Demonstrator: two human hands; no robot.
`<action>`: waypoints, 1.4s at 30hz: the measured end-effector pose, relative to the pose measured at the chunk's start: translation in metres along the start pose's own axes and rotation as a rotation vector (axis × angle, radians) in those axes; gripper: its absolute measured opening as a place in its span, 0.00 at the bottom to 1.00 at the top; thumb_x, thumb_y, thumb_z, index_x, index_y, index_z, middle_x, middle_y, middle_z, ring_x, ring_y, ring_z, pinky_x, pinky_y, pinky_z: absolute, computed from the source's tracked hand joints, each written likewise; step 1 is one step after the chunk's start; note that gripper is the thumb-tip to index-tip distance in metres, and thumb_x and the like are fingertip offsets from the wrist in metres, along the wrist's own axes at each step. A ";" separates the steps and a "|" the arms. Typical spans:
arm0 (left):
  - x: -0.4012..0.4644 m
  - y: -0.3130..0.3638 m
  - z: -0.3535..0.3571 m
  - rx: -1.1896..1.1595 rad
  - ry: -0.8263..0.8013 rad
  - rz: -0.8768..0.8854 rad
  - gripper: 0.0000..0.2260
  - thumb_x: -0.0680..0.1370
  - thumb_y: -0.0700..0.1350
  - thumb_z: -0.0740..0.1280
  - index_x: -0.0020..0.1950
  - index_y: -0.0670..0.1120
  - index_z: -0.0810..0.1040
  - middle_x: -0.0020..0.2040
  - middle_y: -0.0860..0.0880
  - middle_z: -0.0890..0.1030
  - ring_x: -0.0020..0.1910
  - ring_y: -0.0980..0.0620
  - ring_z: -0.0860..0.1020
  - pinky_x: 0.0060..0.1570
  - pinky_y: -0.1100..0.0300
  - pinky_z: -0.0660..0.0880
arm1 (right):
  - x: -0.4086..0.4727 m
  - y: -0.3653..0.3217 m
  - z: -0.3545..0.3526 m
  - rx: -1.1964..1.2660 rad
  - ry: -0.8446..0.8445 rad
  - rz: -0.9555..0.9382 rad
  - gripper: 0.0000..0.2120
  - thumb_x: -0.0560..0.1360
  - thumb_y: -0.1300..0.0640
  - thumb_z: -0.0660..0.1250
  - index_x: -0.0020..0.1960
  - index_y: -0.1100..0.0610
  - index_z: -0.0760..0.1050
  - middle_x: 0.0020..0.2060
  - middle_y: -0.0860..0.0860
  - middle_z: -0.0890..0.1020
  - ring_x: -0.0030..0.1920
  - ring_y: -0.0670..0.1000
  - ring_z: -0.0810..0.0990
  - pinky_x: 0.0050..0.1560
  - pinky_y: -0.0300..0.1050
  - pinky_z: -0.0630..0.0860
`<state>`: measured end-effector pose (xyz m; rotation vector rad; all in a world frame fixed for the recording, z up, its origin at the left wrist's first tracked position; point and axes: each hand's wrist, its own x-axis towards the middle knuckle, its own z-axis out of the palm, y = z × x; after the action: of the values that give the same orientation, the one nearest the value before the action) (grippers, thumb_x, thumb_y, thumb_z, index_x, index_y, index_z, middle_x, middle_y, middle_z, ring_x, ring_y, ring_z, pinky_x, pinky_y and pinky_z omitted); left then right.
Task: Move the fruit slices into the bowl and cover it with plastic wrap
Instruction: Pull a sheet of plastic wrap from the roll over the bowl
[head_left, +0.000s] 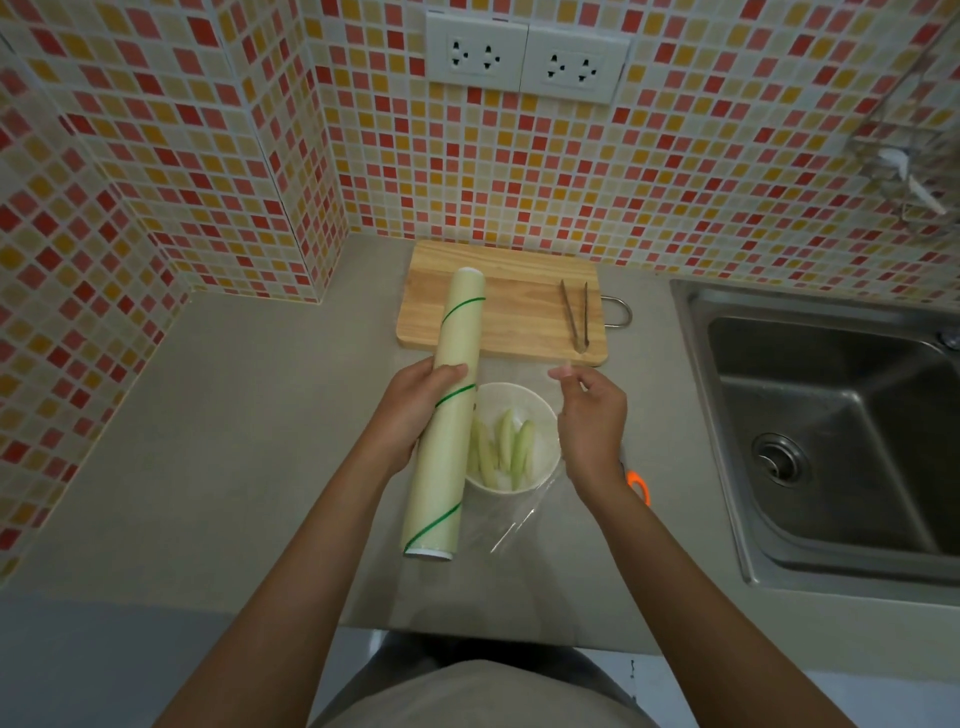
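Note:
A white bowl (545, 415) stands on the grey counter and holds several pale green fruit slices (506, 447). My left hand (415, 405) grips a long pale roll of plastic wrap (449, 415) with green stripes, held just left of the bowl. A clear sheet of wrap (511, 525) runs from the roll over the bowl. My right hand (589, 421) is to the right of the bowl, thumb and fingers pinching the far edge of the sheet.
A wooden cutting board (514, 306) lies behind the bowl with metal tongs (576, 317) on its right side. A steel sink (841, 415) is at the right. An orange-handled tool (640, 486) shows under my right wrist. Tiled walls stand behind and to the left.

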<state>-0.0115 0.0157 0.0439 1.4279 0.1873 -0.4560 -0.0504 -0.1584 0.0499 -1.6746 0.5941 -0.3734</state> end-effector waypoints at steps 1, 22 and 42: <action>0.000 0.000 0.000 -0.053 -0.010 -0.041 0.10 0.77 0.48 0.65 0.47 0.42 0.81 0.41 0.45 0.84 0.38 0.48 0.81 0.39 0.52 0.79 | 0.001 -0.001 -0.001 -0.005 -0.001 -0.004 0.11 0.79 0.60 0.61 0.43 0.54 0.80 0.33 0.48 0.77 0.33 0.41 0.69 0.47 0.45 0.71; 0.012 -0.015 -0.011 0.000 -0.003 -0.055 0.19 0.67 0.50 0.77 0.52 0.42 0.80 0.39 0.45 0.84 0.36 0.49 0.84 0.34 0.54 0.80 | 0.020 0.018 -0.025 -0.070 0.001 0.027 0.10 0.79 0.57 0.62 0.49 0.59 0.82 0.36 0.47 0.79 0.36 0.44 0.73 0.52 0.48 0.74; 0.026 -0.010 -0.012 0.134 0.096 -0.030 0.13 0.71 0.53 0.65 0.49 0.45 0.76 0.41 0.45 0.82 0.35 0.50 0.80 0.39 0.56 0.75 | 0.044 0.030 -0.043 0.011 0.072 -0.064 0.11 0.79 0.56 0.63 0.52 0.58 0.82 0.34 0.47 0.77 0.35 0.40 0.70 0.45 0.43 0.68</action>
<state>0.0096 0.0212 0.0227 1.5818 0.2593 -0.4311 -0.0441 -0.2220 0.0253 -1.6785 0.5914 -0.4834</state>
